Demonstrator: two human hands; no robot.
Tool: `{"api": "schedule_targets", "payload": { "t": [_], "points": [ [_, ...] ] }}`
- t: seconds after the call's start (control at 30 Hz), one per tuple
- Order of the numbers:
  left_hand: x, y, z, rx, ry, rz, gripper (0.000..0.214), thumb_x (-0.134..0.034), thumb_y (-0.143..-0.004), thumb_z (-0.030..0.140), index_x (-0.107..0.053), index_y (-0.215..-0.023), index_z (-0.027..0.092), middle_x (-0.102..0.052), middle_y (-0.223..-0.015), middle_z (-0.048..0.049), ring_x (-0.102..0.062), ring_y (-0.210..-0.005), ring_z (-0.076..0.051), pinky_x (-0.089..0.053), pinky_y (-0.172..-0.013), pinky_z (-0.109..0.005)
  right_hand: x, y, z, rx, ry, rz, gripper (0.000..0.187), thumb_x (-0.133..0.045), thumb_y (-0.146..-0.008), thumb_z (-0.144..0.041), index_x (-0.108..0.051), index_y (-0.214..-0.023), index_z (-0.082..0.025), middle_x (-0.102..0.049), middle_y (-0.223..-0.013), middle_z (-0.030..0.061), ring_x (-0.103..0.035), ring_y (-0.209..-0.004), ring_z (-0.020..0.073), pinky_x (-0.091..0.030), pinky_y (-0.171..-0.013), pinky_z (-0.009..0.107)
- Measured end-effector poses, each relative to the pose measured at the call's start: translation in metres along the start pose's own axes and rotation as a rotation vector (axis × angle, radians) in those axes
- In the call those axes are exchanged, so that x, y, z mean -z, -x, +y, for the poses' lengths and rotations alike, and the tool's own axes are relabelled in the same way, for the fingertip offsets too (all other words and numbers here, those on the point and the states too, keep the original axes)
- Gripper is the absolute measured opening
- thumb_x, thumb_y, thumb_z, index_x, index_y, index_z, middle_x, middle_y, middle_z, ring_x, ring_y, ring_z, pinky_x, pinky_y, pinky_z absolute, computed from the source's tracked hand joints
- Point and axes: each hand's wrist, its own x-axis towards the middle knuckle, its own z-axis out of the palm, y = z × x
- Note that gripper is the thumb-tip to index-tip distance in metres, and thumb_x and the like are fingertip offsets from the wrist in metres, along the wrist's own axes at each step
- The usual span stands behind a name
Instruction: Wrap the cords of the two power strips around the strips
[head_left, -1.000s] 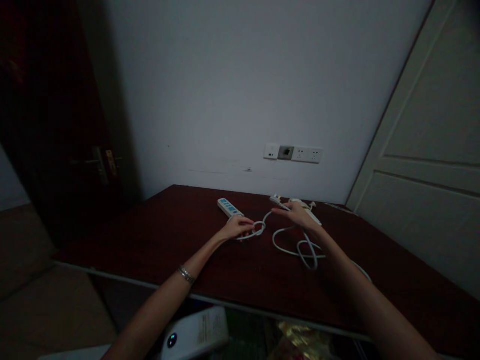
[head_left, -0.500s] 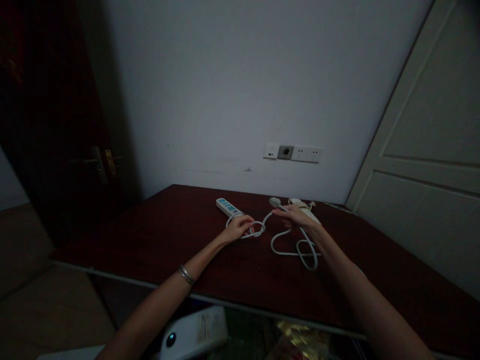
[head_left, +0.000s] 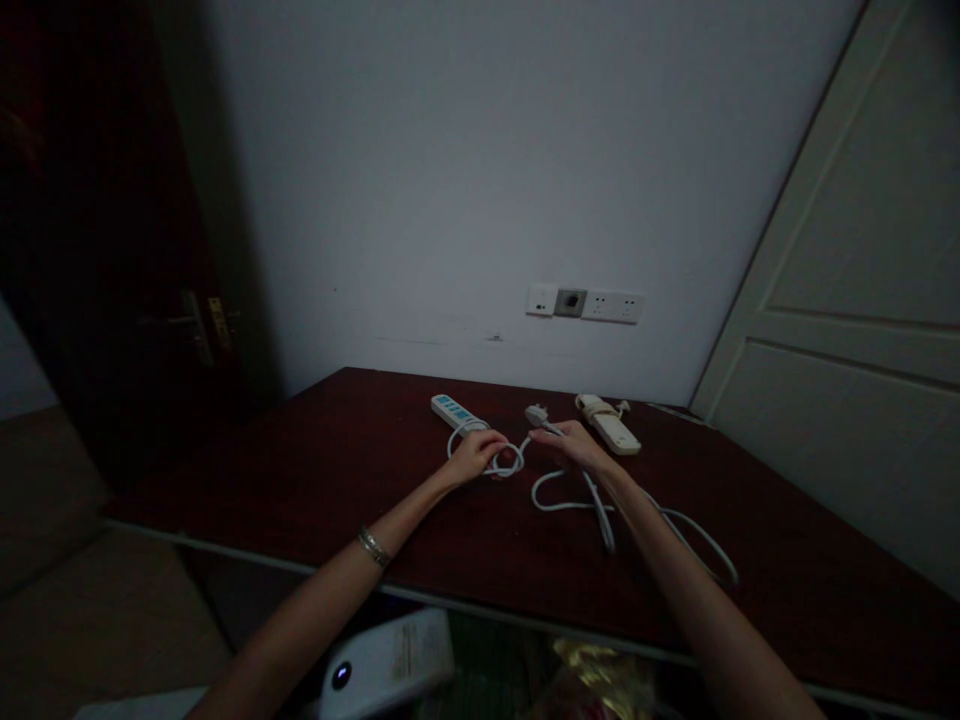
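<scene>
My left hand (head_left: 475, 456) pinches a white power cord (head_left: 570, 507) where it makes a small loop, close to the near end of a white power strip (head_left: 452, 411) with blue sockets. My right hand (head_left: 571, 445) is closed round the same cord just behind its plug (head_left: 537, 414), whose prongs point up and away. From under the right hand the cord trails over the table in loose bends, passing beneath my right forearm. A second white power strip (head_left: 611, 427), its own cord wrapped about one end, lies behind the right hand.
The dark red tabletop (head_left: 337, 450) meets a pale wall carrying sockets (head_left: 611, 307). A white panelled door (head_left: 847, 300) stands at the right, a dark door (head_left: 112, 250) at the left. Below the front edge are a white device (head_left: 397, 660) and gold wrapping (head_left: 600, 675).
My right hand has moved left and slightly nearer with the plug, uncovering the second power strip. A length of cord has shifted right, past my forearm. The left hand stays almost still.
</scene>
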Motion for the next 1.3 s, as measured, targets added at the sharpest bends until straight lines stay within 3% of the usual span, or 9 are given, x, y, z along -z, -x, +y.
{"api": "schedule_targets", "payload": {
  "t": [0.23,0.47,0.6,0.73,0.9,1.0,1.17,1.23,1.3],
  "points": [
    [0.000,-0.002,0.004,-0.004,-0.024,0.013,0.017,-0.053,-0.083,0.031,-0.062,-0.082,0.016,-0.053,-0.057,0.0009,-0.047,-0.047,-0.013,-0.035,-0.053,-0.025,-0.021,0.004,0.009,0.077,0.096,0.076,0.045,-0.064,-0.059,-0.058,-0.046,-0.051,-0.017,-0.032,-0.046,-0.0058,-0.026,-0.046,0.0068,-0.018,-0.045,0.023],
    [0.000,-0.003,0.001,-0.009,-0.020,-0.022,0.019,-0.053,-0.082,0.032,-0.061,-0.080,0.015,-0.053,-0.061,0.0001,-0.048,-0.045,-0.011,-0.034,-0.050,-0.024,-0.036,0.014,0.005,0.174,0.146,0.158,0.045,-0.054,-0.068,-0.058,-0.042,-0.052,-0.018,-0.031,-0.050,-0.0040,-0.028,-0.051,0.0085,-0.021,-0.048,0.023],
    [0.001,-0.005,-0.002,-0.025,-0.013,-0.041,0.020,-0.055,-0.081,0.033,-0.060,-0.076,0.015,-0.054,-0.074,-0.0020,-0.049,-0.045,-0.009,-0.034,-0.048,-0.024,-0.043,0.017,0.003,0.207,0.168,0.163,0.043,-0.053,-0.071,-0.056,-0.049,-0.055,-0.016,-0.037,-0.051,-0.0030,-0.032,-0.051,0.0096,-0.024,-0.049,0.023],
    [0.004,-0.006,-0.001,-0.036,-0.011,-0.061,0.022,-0.057,-0.080,0.034,-0.062,-0.074,0.013,-0.053,-0.074,-0.0027,-0.048,-0.045,-0.008,-0.035,-0.048,-0.025,-0.048,0.018,0.008,0.229,0.183,0.170,0.035,-0.063,-0.066,-0.048,-0.062,-0.070,-0.013,-0.056,-0.059,0.0004,-0.046,-0.055,0.0130,-0.034,-0.053,0.023],
    [0.002,-0.008,0.005,-0.056,-0.022,-0.036,0.023,-0.057,-0.079,0.035,-0.064,-0.079,0.013,-0.056,-0.077,-0.0037,-0.051,-0.050,-0.009,-0.039,-0.050,-0.025,-0.052,0.016,0.018,0.203,0.201,0.315,0.030,-0.063,-0.065,-0.042,-0.065,-0.069,-0.012,-0.063,-0.060,0.0045,-0.053,-0.054,0.0156,-0.038,-0.052,0.024],
    [0.001,-0.008,0.013,-0.184,-0.148,0.085,0.019,-0.061,-0.077,0.029,-0.065,-0.087,0.014,-0.059,-0.082,-0.0045,-0.057,-0.068,-0.015,-0.045,-0.063,-0.028,-0.052,0.015,0.021,0.196,0.189,0.399,0.031,-0.063,-0.063,-0.043,-0.064,-0.065,-0.012,-0.062,-0.057,0.0049,-0.051,-0.052,0.0150,-0.037,-0.051,0.024],
    [0.009,0.012,0.036,-0.470,-0.555,0.380,0.017,-0.054,-0.083,0.026,-0.060,-0.095,0.015,-0.060,-0.094,-0.0082,-0.056,-0.090,-0.019,-0.046,-0.082,-0.035,-0.042,0.014,0.019,0.173,0.096,0.487,0.034,-0.065,-0.061,-0.047,-0.064,-0.061,-0.013,-0.062,-0.056,0.0052,-0.052,-0.053,0.0153,-0.038,-0.052,0.025],
    [0.012,0.023,0.045,-0.559,-0.763,0.386,0.021,-0.053,-0.084,0.028,-0.059,-0.099,0.014,-0.059,-0.098,-0.0106,-0.054,-0.097,-0.021,-0.045,-0.087,-0.038,-0.038,0.015,0.016,0.160,0.038,0.501,0.037,-0.066,-0.059,-0.050,-0.064,-0.059,-0.013,-0.061,-0.054,0.0045,-0.051,-0.051,0.0150,-0.037,-0.051,0.026],
    [0.010,0.032,0.051,-0.605,-0.952,0.312,0.032,-0.055,-0.084,0.033,-0.057,-0.108,0.013,-0.058,-0.106,-0.0137,-0.052,-0.104,-0.025,-0.043,-0.091,-0.041,-0.036,0.016,0.013,0.149,-0.019,0.502,0.040,-0.067,-0.056,-0.052,-0.064,-0.059,-0.013,-0.060,-0.053,0.0036,-0.050,-0.051,0.0144,-0.037,-0.051,0.026]
  ]
}}
